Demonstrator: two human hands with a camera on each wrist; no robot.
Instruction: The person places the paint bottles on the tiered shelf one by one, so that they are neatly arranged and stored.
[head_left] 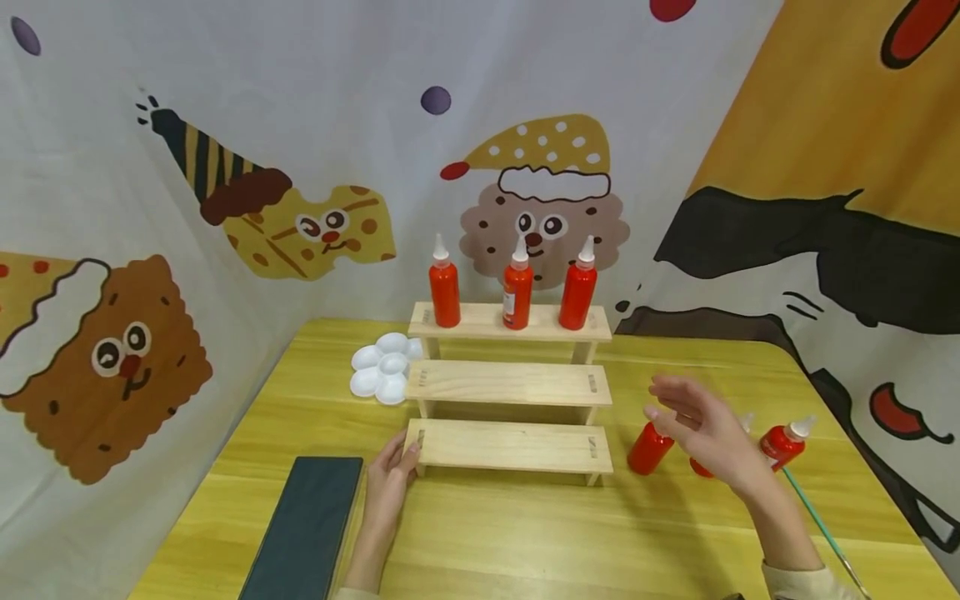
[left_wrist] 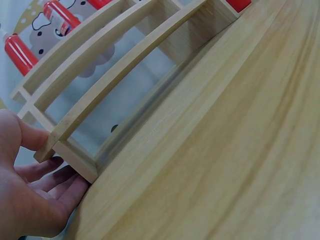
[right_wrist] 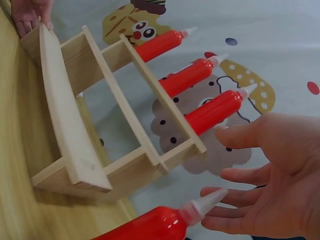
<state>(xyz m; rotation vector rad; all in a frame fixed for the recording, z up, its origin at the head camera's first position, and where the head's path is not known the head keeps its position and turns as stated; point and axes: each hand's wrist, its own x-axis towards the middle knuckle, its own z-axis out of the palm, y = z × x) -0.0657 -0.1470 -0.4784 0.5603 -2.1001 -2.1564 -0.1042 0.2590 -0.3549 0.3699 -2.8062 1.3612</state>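
A three-step wooden stand stands on the table. Three red squeeze bottles with white nozzle caps are upright on its top step. My left hand grips the left end of the lowest step, thumb on the board and fingers at the end support, as the left wrist view shows. To the right of the stand, my right hand hovers with fingers extended and holds nothing. Near it stand a red bottle, a second bottle partly hidden by the hand, and a third bottle farther right.
A white flower-shaped palette lies left of the stand, partly behind it. At the front left is a dark flat box or book. A thin green paintbrush lies at the right. Behind the table hangs a cartoon-printed cloth.
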